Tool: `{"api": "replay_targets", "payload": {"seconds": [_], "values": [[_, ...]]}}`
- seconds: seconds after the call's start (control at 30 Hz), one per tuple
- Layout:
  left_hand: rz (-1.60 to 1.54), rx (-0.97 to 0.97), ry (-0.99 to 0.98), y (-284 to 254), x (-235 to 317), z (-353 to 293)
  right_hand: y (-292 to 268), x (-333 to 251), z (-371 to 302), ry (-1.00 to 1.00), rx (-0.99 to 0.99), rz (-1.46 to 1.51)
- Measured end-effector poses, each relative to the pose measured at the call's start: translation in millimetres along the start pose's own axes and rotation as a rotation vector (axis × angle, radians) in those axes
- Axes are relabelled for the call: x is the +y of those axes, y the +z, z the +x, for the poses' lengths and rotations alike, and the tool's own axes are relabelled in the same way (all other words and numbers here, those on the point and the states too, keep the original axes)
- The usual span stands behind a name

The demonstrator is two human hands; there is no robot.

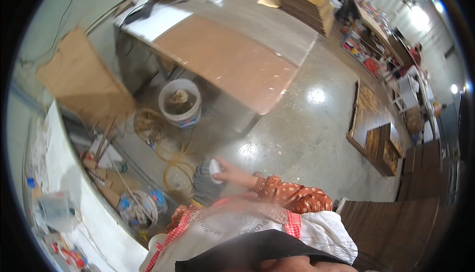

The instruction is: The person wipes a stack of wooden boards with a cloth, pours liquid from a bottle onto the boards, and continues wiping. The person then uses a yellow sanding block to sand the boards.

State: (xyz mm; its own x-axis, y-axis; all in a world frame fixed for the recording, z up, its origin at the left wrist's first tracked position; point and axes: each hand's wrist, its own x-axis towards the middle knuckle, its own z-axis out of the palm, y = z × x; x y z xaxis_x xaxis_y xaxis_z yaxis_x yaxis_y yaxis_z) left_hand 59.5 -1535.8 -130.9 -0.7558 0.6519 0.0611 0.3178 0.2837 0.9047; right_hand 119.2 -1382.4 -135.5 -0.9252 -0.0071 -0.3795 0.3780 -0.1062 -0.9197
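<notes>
In front of my waist, my two hands are close together. My left hand (205,185) wears a grey knitted glove with a yellow cuff; how its fingers are bent is blurred. My right hand (236,175) is bare and comes from an orange patterned sleeve (292,193). Its thumb and fingers are closed on a small white piece (214,169) lying against the glove's side. Whether that piece is separate or part of the glove, I cannot tell.
A table (217,59) with a brown board top stands ahead, a white bucket (180,103) below its left edge. Coiled yellow hose (178,168) lies on the floor. A white counter (64,168) curves along my left; brown panels (391,222) are at my right.
</notes>
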Motion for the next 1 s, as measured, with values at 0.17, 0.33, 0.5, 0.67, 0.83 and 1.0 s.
{"api": "replay_targets", "payload": {"seconds": [0.17,0.33,0.5,0.67,0.83,1.0], "values": [[0.007,-0.261,0.252,66.8,-9.8,83.0,-65.7,40.4,12.8,0.121,0.247,0.061],[0.060,-0.464,0.466,161.4,22.5,151.5,-169.1,71.2,-30.7,0.044,0.576,0.292],[0.096,-0.560,0.709,249.9,75.5,179.8,-249.1,75.0,-124.5,0.152,0.703,0.210],[0.187,-0.571,0.803,307.0,98.9,231.4,-306.4,91.8,-117.3,0.152,0.722,0.322],[0.102,-0.536,0.394,343.0,104.3,322.8,-389.0,116.7,-103.8,0.086,0.765,0.352],[0.046,-0.502,0.342,408.8,124.2,422.6,-510.4,110.4,-96.8,0.105,0.793,0.245]]}}
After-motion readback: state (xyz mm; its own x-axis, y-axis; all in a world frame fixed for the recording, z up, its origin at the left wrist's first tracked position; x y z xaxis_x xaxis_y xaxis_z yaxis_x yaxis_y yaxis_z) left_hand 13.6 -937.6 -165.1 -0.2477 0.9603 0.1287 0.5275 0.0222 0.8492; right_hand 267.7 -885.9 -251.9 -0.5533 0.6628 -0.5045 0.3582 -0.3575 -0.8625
